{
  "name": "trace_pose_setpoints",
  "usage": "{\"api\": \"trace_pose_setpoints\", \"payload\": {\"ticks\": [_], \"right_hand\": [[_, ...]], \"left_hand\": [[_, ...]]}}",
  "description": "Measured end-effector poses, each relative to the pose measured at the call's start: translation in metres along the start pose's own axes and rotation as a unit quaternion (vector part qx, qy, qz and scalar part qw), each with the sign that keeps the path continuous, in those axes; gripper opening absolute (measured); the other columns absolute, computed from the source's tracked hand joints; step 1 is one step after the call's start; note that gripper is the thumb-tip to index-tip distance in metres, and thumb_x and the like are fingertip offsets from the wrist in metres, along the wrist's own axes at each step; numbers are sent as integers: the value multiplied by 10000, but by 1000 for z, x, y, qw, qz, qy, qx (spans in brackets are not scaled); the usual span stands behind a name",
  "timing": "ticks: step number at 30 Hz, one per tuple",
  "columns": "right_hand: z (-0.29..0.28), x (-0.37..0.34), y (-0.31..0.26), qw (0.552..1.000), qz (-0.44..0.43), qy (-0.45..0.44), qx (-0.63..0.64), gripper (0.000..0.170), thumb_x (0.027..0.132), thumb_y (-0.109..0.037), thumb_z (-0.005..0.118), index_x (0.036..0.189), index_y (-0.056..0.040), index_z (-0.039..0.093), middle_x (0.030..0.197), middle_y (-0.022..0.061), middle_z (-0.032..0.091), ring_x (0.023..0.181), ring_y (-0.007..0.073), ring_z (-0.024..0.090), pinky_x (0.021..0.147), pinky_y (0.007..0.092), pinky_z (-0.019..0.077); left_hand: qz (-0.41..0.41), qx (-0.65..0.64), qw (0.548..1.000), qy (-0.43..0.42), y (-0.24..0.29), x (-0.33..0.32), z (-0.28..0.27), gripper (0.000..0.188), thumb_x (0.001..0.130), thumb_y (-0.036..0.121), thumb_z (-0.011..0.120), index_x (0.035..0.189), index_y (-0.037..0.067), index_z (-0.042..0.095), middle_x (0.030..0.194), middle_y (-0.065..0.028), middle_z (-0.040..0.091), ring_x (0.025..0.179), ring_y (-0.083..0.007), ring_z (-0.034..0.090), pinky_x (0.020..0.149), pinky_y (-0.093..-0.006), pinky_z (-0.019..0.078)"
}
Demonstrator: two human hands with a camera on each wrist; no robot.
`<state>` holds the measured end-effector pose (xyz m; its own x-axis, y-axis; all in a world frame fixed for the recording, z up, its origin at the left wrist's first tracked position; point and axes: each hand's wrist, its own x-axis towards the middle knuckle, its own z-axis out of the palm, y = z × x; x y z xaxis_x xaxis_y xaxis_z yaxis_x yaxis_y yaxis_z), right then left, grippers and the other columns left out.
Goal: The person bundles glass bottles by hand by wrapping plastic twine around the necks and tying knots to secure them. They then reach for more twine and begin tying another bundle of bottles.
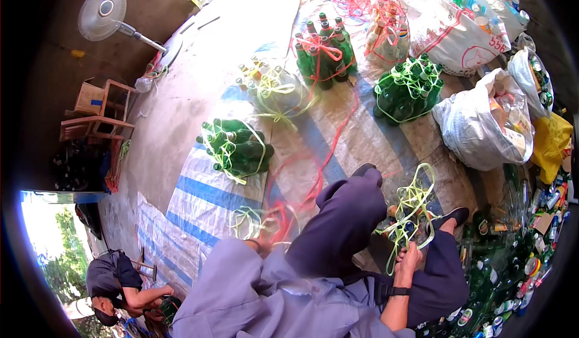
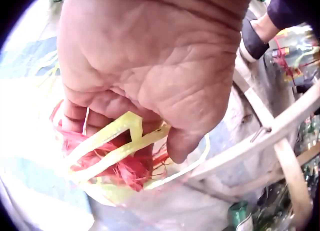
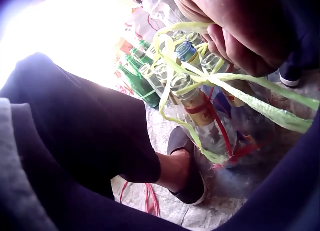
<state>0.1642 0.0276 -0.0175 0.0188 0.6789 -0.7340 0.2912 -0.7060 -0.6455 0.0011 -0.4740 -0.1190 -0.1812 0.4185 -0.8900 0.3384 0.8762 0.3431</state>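
My right hand grips yellow-green plastic twine tied over a bundle of clear glass bottles. These bottles stand upright between my legs, with red twine also round them. One bottle has a blue cap. My left hand is low at my other side, its fingers curled round a tangle of red twine and a folded yellow strip. In the head view that hand is mostly hidden behind my leg, and the red strands beside it are blurred.
Tied green bottle bundles and a clear one stand on the striped tarp. At right are white sacks of bottles and a heap of loose bottles. A fan and another person are at left.
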Motion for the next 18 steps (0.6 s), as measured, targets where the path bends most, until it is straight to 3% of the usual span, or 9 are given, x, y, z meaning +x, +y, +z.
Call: {"api": "trace_pose_setpoints", "payload": {"ticks": [5,9,11,12,13,15,16,18], "right_hand": [[0,1,2,1000,-6,-4,9,165,825,-215,613,770,-99,510,584,21,491,397,94,428,333,221,307],[0,1,1,1000,-17,-13,8,176,823,-216,615,757,-98,502,585,21,490,404,95,433,340,222,309],[0,-1,-1,1000,-19,-19,5,179,823,-215,615,753,-98,499,586,21,491,407,95,434,343,223,309],[-1,-2,-1,1000,-18,-23,8,177,823,-214,615,758,-96,501,588,22,491,410,96,435,346,224,309],[-1,-3,-2,999,-17,-27,11,175,824,-213,614,762,-94,502,590,23,492,412,96,435,348,225,310],[-2,-1,-1,999,-15,-27,10,173,823,-210,615,764,-92,504,591,24,492,413,96,435,348,226,309],[-2,0,0,1000,-14,-24,10,170,823,-208,615,766,-89,507,592,25,492,414,96,434,348,228,307],[-3,2,1,1000,-9,-18,11,168,821,-204,615,765,-87,509,593,26,492,413,96,434,347,229,307]], "left_hand": [[57,-48,995,67,-7,-45,27,431,885,427,557,983,31,697,996,-214,702,939,-401,671,813,-485,525],[109,-46,986,114,-4,-28,11,416,883,417,562,979,36,697,995,-207,705,936,-398,672,809,-483,526],[101,-1,991,90,8,-2,-18,408,883,412,564,978,38,697,994,-203,707,935,-397,673,807,-482,527],[42,82,996,1,15,18,-33,361,881,390,570,967,60,689,942,-189,712,923,-388,678,801,-478,528],[41,82,996,1,31,32,-53,361,881,390,570,967,60,689,942,-189,712,923,-388,678,801,-478,528],[50,136,986,80,69,60,-95,382,900,402,540,890,55,700,879,-202,701,866,-408,679,758,-475,539],[39,122,987,95,72,94,-108,274,824,250,571,971,59,702,899,-217,694,864,-397,672,759,-489,535],[104,11,969,226,108,123,-153,298,823,279,569,943,39,698,875,-233,686,858,-431,662,767,-492,533]]}}
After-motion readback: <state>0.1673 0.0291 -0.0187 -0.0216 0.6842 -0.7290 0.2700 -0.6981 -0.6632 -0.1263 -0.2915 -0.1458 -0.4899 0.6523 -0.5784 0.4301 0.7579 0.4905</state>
